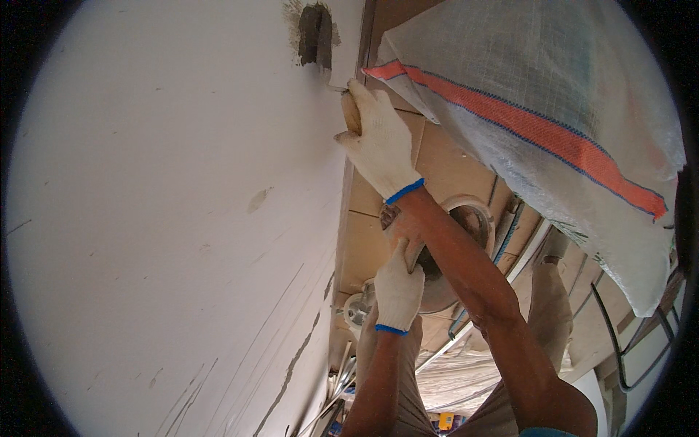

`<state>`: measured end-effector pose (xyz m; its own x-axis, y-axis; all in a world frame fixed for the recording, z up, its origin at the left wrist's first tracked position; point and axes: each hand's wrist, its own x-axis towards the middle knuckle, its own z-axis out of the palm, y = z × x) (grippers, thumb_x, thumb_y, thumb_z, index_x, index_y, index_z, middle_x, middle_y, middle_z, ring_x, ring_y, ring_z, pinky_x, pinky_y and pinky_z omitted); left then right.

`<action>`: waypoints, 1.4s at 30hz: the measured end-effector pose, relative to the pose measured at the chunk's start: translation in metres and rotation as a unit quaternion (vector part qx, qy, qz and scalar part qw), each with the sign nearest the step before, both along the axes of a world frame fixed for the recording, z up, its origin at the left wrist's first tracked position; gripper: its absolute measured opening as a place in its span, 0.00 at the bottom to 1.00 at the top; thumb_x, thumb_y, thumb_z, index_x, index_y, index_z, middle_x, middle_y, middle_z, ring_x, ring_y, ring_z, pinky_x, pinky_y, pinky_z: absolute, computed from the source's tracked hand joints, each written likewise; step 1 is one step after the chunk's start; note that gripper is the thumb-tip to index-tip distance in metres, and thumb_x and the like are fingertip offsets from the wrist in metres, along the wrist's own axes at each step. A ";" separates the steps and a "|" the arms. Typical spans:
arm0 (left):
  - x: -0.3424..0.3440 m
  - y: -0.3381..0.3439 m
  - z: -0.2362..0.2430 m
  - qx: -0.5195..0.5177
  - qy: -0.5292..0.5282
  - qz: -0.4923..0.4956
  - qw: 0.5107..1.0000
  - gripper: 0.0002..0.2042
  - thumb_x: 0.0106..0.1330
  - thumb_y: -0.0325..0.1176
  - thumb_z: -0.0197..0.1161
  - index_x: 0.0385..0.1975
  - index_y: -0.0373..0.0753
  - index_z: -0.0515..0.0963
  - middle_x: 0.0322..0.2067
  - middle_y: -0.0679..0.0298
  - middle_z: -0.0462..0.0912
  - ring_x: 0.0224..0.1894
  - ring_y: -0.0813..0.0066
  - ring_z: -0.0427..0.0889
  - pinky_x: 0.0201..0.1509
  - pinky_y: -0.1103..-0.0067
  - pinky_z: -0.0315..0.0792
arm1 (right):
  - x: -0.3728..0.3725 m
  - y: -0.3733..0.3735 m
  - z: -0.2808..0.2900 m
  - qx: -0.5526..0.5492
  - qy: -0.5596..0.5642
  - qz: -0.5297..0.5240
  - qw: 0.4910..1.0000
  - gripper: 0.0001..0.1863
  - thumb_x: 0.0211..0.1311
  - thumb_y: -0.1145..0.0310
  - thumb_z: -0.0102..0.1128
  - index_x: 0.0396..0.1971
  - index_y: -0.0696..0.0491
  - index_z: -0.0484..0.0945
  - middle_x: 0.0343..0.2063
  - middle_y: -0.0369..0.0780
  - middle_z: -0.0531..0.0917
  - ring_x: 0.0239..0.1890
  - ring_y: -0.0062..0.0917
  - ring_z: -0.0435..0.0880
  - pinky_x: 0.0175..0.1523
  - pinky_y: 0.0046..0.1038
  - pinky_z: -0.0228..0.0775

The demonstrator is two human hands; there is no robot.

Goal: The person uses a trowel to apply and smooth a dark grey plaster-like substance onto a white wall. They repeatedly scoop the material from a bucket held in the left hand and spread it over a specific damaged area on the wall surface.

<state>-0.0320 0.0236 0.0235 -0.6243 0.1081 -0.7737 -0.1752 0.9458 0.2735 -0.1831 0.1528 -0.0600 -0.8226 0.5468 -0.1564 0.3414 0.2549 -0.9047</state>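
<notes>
Right forearm [455, 251] angled forward and left, the gloved right hand [381, 142] clamps a trowel [351, 113] at the wall [182, 146], long axis running along it, blade pointing away from the body at a dark patch [309, 33]; the left hand [399, 291], apart, grips an unclear object [415, 255] near a bucket [489, 218].

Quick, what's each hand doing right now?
Left hand: gloved; can't tell whether it holds anything.
Right hand: closed, holding a wooden-handled trowel.

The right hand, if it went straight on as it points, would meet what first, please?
Probably the white wall, near the dark patch, with the trowel leading; depth is hard to judge.
</notes>
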 end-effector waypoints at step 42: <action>0.001 -0.001 -0.007 -0.005 -0.011 -0.013 1.000 0.21 0.66 0.35 0.63 0.58 0.36 0.78 0.40 0.40 0.87 0.43 0.37 0.86 0.46 0.53 0.78 | 0.005 -0.033 -0.003 -0.001 -0.056 0.024 0.998 0.45 0.51 0.71 0.76 0.70 0.50 0.64 0.50 0.48 0.75 0.52 0.49 0.81 0.51 0.46 0.78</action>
